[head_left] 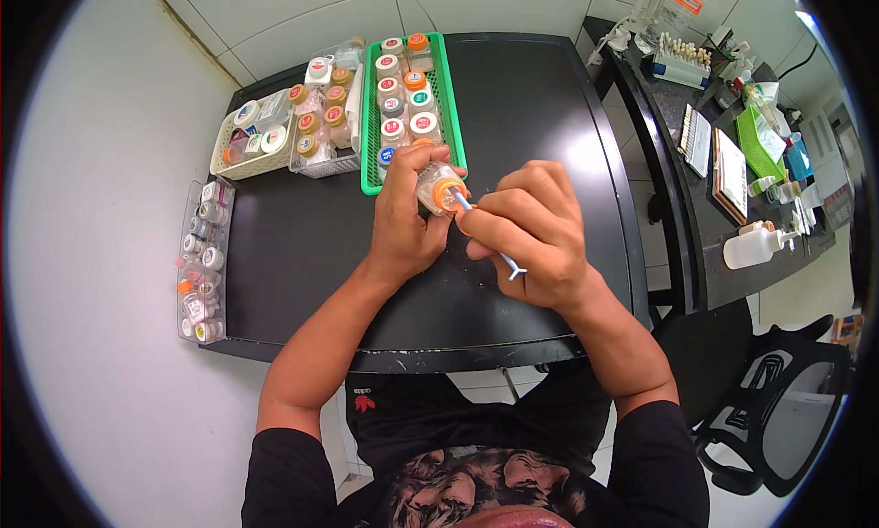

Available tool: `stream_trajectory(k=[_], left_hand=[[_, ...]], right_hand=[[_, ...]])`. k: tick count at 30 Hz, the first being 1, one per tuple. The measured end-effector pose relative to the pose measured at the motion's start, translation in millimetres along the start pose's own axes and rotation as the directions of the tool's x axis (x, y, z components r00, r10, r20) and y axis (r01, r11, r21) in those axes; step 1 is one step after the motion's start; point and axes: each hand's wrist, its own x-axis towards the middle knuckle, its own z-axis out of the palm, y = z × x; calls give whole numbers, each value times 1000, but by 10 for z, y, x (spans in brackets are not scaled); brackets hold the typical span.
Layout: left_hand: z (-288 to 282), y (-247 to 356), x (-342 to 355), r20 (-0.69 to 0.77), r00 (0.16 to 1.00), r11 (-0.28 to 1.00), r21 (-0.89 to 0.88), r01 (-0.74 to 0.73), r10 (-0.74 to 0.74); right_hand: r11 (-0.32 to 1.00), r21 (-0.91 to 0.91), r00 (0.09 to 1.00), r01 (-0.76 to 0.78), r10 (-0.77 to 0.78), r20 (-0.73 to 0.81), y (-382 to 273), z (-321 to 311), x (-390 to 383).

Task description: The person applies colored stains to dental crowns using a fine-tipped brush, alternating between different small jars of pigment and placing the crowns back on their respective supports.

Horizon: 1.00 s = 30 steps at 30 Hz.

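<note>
My left hand grips a small clear bottle with an orange neck, tilted with its mouth pointing right. My right hand pinches a thin blue-and-white stick tool whose tip reaches into the bottle's mouth; the tool's forked end sticks out below my fingers. Both hands hover above the black table, just in front of a green tray that holds several small capped bottles.
A clear box and a cream basket of small jars stand left of the green tray. A clear bin of bottles lies along the table's left edge. A second dark table with a white squeeze bottle, books and supplies is at right; a black chair is lower right.
</note>
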Motion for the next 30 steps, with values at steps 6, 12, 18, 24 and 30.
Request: stream_trajectory(k=[6,12,18,24,30], left_hand=[[8,-10,-9,29,999,999,51,-15,14],[7,69,20,3,1000,992,-127,10,-9],[-51,3,42,59,985,969,179,-172,164],[36,-45,-58,-54,997,990,-125,-62,56],[-22,37,23,-61,997,997,-60,-58,54]], right_hand=[[992,123,998,-39,45,-52,-44,-54,-2],[999,5,996,-44,45,-75,-38,-42,24],[995,56,995,-79,82,-54,-89,-65,-3],[993,102,997,-56,61,-42,-69,-66,30],[990,123,998,-67,64,24,-74,-51,39]])
